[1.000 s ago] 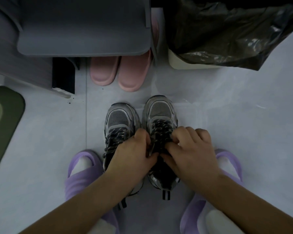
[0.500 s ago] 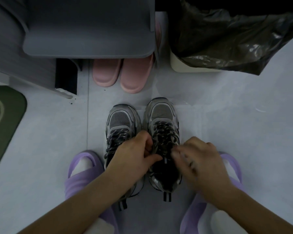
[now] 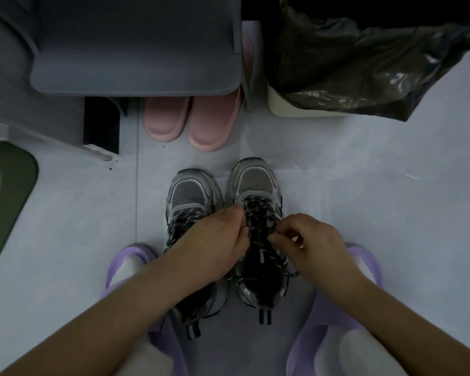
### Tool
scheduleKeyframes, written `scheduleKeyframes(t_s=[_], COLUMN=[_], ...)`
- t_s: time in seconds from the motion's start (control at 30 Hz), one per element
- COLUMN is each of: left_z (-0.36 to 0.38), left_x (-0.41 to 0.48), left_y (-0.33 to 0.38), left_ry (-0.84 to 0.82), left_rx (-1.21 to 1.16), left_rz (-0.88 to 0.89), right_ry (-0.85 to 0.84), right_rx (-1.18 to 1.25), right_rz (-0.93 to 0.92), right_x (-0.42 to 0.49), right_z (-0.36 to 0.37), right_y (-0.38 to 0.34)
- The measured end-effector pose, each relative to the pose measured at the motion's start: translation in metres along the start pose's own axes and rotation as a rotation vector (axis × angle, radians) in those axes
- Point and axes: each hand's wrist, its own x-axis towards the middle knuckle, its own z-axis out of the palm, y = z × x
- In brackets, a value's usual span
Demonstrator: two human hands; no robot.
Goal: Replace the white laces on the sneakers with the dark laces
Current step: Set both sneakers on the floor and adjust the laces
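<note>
Status: the left-hand sneaker (image 3: 190, 196) and right-hand sneaker (image 3: 255, 180) stand side by side on the pale floor (image 3: 377, 199). Both carry dark speckled laces (image 3: 258, 210), and no white lace is visible. The left hand (image 3: 212, 242) and right hand (image 3: 312, 240) each pinch lace strands at the right-hand sneaker's upper eyelets. Probably only tightening or tying remains. Pink slippers (image 3: 190, 123), a bag-lined bin (image 3: 350, 63) and a green mat (image 3: 3, 191) lie nearby.

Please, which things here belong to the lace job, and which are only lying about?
Job in hand: grey sneakers; dark laces; left hand and right hand, both pinching the laces.

Lying about: pink slippers; black bin bag; green mat; grey seat.
</note>
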Motion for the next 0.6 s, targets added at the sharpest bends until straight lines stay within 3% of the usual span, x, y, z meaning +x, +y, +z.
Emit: scheduleKeyframes(t_s=[0.07, 0.17, 0.47, 0.6], left_z=[-0.004, -0.005, 0.0, -0.002], left_x=[0.003, 0.004, 0.004, 0.012], left_y=[-0.002, -0.007, -0.014, -0.013], left_ry=[-0.035, 0.047, 0.076, 0.086], left_rx=[-0.047, -0.173, -0.121, -0.266], left_rz=[-0.028, -0.115, -0.107, -0.273], right_ry=[-0.015, -0.021, -0.088, -0.131], right_rx=[0.071, 0.132, 0.015, 0.112], right_rz=[0.076, 0.175, -0.024, 0.191], right_x=[0.002, 0.008, 0.016, 0.025], right_z=[-0.005, -0.009, -0.005, -0.01], right_y=[-0.001, 0.002, 0.009, 0.01])
